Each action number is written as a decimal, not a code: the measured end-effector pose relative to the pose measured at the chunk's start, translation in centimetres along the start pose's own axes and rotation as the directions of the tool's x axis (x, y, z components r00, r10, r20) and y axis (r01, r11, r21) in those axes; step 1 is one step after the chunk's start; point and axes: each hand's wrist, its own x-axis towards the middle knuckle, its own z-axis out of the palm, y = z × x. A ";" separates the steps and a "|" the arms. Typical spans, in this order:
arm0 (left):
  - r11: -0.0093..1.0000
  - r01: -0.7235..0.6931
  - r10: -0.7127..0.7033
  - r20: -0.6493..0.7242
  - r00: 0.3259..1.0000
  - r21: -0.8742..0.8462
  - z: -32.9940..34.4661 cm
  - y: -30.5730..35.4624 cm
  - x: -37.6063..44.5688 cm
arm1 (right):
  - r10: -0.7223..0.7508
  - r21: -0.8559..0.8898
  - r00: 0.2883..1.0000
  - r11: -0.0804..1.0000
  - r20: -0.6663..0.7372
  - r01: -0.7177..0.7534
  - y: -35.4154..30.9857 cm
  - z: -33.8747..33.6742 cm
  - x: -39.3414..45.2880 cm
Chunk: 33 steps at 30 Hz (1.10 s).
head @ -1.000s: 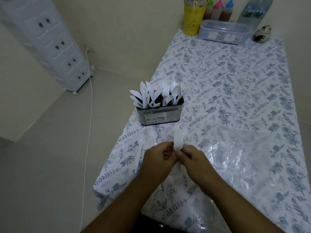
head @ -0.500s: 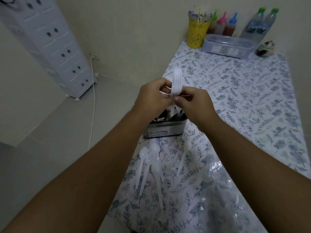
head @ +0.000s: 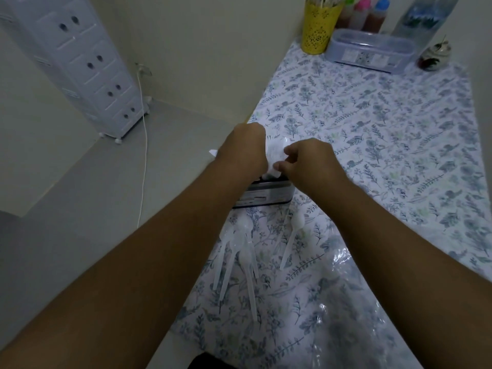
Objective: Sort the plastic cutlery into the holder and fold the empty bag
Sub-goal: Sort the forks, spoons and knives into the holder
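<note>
Both hands over cutlery holder (head: 262, 194), hiding most of it; I saw only lower front wall with label. White cutlery (head: 275, 158) in holder blurred between hands, types unreadable. Left hand (head: 243, 153) back to camera, fingers hidden; I couldn't tell grip. Right hand (head: 308, 162) fingertips (head: 279, 166) pinched narrow on white piece at cluster's near edge. Loose clear spoons (head: 247, 257) lay on floral tablecloth (head: 386, 134) near holder. Clear bag (head: 359, 315) cut off at bottom.
</note>
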 end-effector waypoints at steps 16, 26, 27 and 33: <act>0.903 0.340 -0.324 0.103 0.940 -0.262 15.5 -10.1 -17.3 | 0.240 0.139 0.866 0.934 0.438 -0.329 5.6 10.3 -14.3; 0.844 0.219 -0.228 0.042 0.973 -0.489 15.4 -8.3 -20.4 | 0.272 0.401 0.871 0.804 0.409 -0.439 4.6 12.6 -15.8; 0.842 0.168 -0.157 0.066 0.985 -0.513 15.2 -7.9 -20.9 | 0.277 0.451 0.872 0.769 0.403 -0.453 4.3 12.7 -15.7; 0.886 0.083 -0.165 -0.143 0.976 -0.456 15.2 -9.2 -19.5 | 0.361 0.564 0.832 0.614 0.421 -0.552 3.9 12.5 -15.6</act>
